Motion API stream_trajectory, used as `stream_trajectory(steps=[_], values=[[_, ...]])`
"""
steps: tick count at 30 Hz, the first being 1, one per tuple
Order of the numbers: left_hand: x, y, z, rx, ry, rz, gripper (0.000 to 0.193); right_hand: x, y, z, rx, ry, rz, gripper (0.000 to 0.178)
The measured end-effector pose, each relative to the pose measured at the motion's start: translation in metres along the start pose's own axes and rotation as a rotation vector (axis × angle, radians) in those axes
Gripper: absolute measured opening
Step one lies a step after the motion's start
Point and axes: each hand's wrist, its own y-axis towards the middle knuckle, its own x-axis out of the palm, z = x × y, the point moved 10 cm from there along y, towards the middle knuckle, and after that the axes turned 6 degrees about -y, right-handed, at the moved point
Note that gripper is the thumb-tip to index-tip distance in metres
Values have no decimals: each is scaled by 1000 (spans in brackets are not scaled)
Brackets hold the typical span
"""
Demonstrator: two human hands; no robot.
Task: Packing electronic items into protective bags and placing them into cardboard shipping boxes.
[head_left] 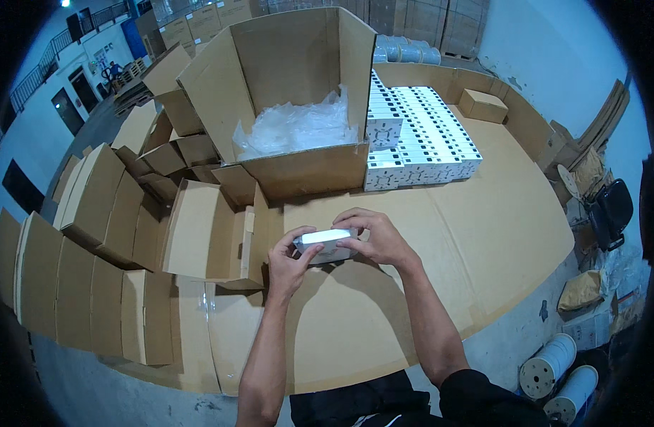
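Between my two hands is a small white box [327, 245], held just above the cardboard-covered table [355, 313]. My left hand [293, 257] grips its left end, thumb on the near side. My right hand [375, 238] has hold of the right end, with thumb and fingers bent round it. Left of my left hand stands an open brown carton [199, 231], its flap spread out. Beyond my hands is a large open carton [305, 174] with crumpled clear plastic bags [298, 127] inside. Rows of similar white boxes [430, 135] are stacked to its right.
Several open brown cartons [92, 285] crowd the left side. A small closed brown box [482, 106] lies at the far right, inside the table's raised cardboard edge [526, 114]. White spools [547, 365] and a black chair [610, 213] stand on the floor to the right.
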Motion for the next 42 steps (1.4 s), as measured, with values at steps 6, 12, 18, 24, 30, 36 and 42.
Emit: stream_trajectory(steps=[6,12,18,24,30,36,42], values=[[-1,-2,-8,-20,-46,-5,32,5,2,-28,-83,-274,-48,31],[-7,-24,6,-15,294,82,49,7,11,-34,-152,-383,-110,28],[-14,-115,39,137,722,-48,60,-7,51,-49,-80,-334,49,25],[-28,-190,62,125,1002,-113,48,26,104,-75,-187,-17,256,27],[-37,-190,66,137,936,-18,36,63,145,-74,-199,55,198,25],[-38,-188,63,151,931,-30,35,78,156,-93,-283,-272,122,25],[-38,-187,65,147,913,-27,36,98,159,-94,-377,-428,136,22]])
